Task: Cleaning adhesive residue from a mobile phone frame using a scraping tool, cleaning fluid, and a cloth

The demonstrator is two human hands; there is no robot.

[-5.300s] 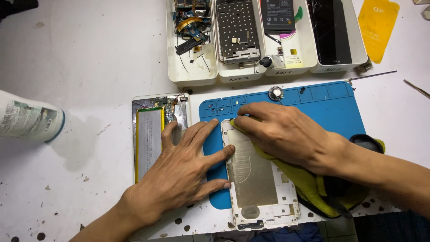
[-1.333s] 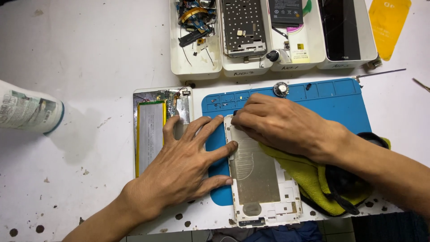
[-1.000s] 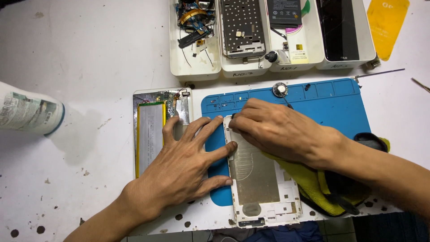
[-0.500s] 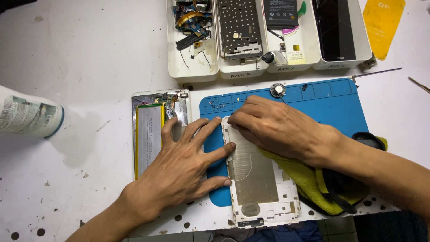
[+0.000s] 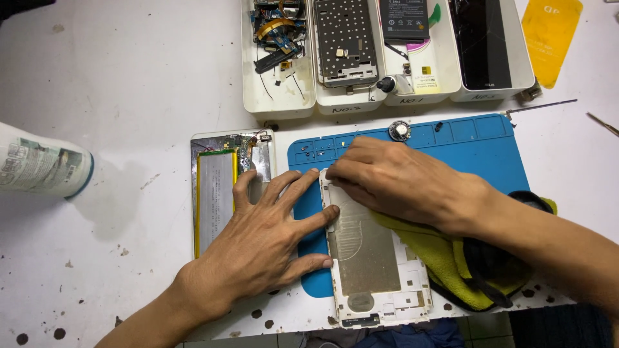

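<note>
A white tablet back frame with a metal plate (image 5: 371,258) lies on a blue work mat (image 5: 477,145). My left hand (image 5: 264,235) lies flat with spread fingers against the frame's left edge, partly on the mat. My right hand (image 5: 403,180) presses a yellow-green cloth (image 5: 451,258) onto the frame's upper end, fingertips curled at its top left corner. An opened tablet body with a silver battery (image 5: 219,196) lies just left of my left hand.
Several white trays (image 5: 277,106) at the back hold cables, a perforated frame, a battery and a black screen. A yellow film (image 5: 548,35) lies at the far right, a white bottle (image 5: 42,169) at the left edge, tweezers (image 5: 541,107) behind the mat.
My right hand with the cloth has shifted slightly over the frame's top end. My left hand has stayed in place.
</note>
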